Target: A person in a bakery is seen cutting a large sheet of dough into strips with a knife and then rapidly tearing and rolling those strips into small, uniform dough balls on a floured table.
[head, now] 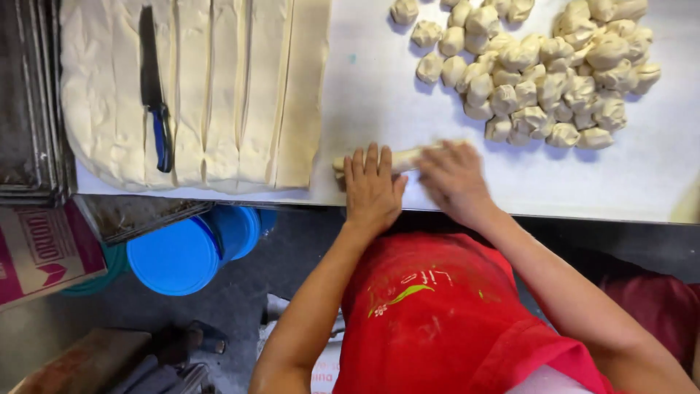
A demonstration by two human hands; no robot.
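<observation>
A thin rope of pale dough point(405, 157) lies across the white table point(656, 182) near its front edge. My left hand point(372, 188) rests flat on it, fingers spread. My right hand point(456, 179), blurred, presses flat on the rope's right part. Behind the hands sits a heap of several small dough pieces point(543, 69). To the left lies a big dough sheet point(197, 91) cut into long strips, with a blue-handled knife point(154, 91) lying on top of it.
Dark metal trays point(29, 102) are stacked at the far left. Below the table edge stand blue plastic lids or tubs point(191, 252), a cardboard box point(44, 252) and a wooden stool point(87, 361). I wear a red apron point(452, 314).
</observation>
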